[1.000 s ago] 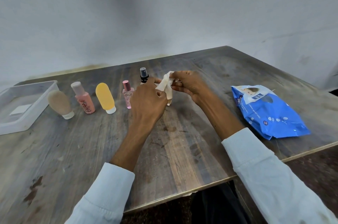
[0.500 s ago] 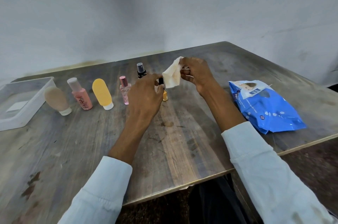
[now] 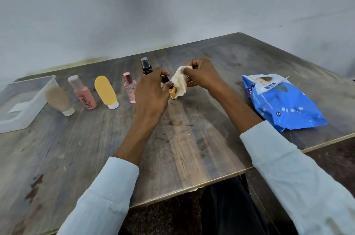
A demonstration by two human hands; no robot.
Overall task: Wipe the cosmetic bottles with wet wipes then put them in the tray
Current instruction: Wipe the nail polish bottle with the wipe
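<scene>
My left hand (image 3: 151, 92) grips a small yellow bottle with a black cap (image 3: 173, 94) at mid-table. My right hand (image 3: 203, 75) holds a crumpled white wet wipe (image 3: 179, 83) against that bottle's right side. In a row to the left stand a black spray bottle (image 3: 146, 66), a clear pink bottle (image 3: 130, 88), a yellow tube (image 3: 106, 89), a pink bottle with a clear cap (image 3: 83, 94) and a beige tube (image 3: 58, 98). The clear plastic tray (image 3: 28, 112) sits at the far left, with no bottles in it.
A blue pack of wet wipes (image 3: 282, 100) lies at the right of the wooden table (image 3: 182, 142), its flap lifted. The table's front edge runs diagonally below my forearms. A pale wall stands behind the table.
The right hand has brought the wipe down from above the bottle onto its side. The left hand keeps its hold on the small yellow bottle.
</scene>
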